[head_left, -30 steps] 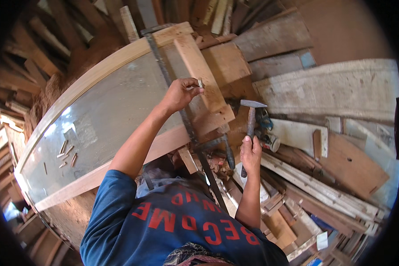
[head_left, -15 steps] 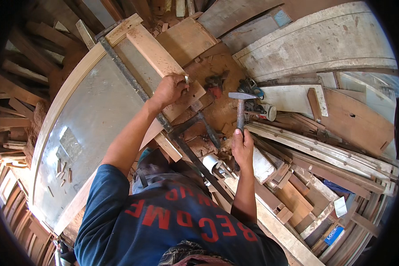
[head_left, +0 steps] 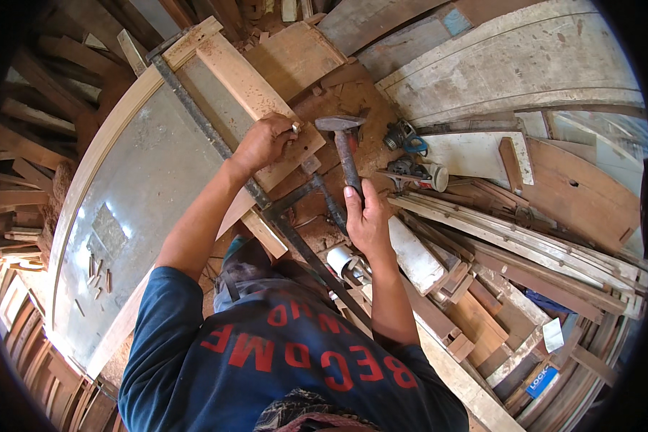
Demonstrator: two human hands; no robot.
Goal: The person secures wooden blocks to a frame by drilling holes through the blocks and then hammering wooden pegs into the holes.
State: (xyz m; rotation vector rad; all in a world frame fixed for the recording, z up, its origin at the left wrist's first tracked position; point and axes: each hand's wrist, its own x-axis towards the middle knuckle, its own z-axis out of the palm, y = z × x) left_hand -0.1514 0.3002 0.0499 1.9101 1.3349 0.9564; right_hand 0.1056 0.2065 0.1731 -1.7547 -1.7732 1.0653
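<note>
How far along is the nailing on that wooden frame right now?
Done: a long bar clamp grips the frame. In hand: the left hand pinches a nail on the crosspiece; the right hand holds the hammer beside it. Left: the nail stands undriven.

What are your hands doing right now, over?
Left hand pinching a nail on the wooden board. Right hand gripping the hammer, head beside the nail. Bar clamp alongside the board; nothing between hammer and nail.
</note>
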